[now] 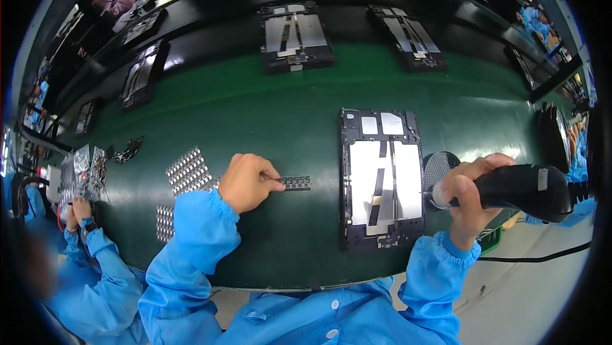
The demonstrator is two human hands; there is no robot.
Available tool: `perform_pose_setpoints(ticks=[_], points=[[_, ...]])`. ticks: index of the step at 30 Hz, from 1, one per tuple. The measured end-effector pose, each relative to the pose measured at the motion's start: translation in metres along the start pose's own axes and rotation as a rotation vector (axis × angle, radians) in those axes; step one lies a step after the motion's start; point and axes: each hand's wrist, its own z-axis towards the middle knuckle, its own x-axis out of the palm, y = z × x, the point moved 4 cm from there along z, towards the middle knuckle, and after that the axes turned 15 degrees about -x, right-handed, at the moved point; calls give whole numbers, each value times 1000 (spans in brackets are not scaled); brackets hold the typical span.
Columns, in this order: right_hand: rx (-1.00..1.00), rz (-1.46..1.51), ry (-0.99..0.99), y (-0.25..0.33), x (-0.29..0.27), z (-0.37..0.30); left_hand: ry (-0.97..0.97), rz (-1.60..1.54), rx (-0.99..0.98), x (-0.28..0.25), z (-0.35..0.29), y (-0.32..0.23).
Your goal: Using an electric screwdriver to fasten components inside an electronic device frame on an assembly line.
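My left hand (245, 182) pinches a narrow strip of small metal parts (296, 183) lying on the green mat (287, 230). In my right hand (475, 195) is a black electric screwdriver (526, 190), held sideways with its tip pointing left. That tip is over a round dish with a grid-like surface (440, 166), which the hand partly hides. Between my hands lies an opened tablet (408, 179), with silver battery panels, dark flex cables and a black frame. Beside my left wrist is a sheet of small parts (189, 171); another sheet (165, 222) is partly behind my sleeve.
Further tablets (296, 36) (408, 37) (141, 76) lie along the far side. At the left, a co-worker's hands (79, 210) are near clear plastic bags (83, 169). Small dark parts (129, 150) lie near them. A black cable (542, 256) runs at lower right, by a green basket (491, 242).
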Motion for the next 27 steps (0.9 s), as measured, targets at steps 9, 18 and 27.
perform_pose_setpoints(ticks=[9,18,27], points=[[101,72,102,-23,31,-5,-251,57,356,8,-23,-22],[178,153,71,-60,74,4,234,-682,188,44,32,-58],[225,145,112,-76,73,-1,260,-771,114,54,42,-57]])
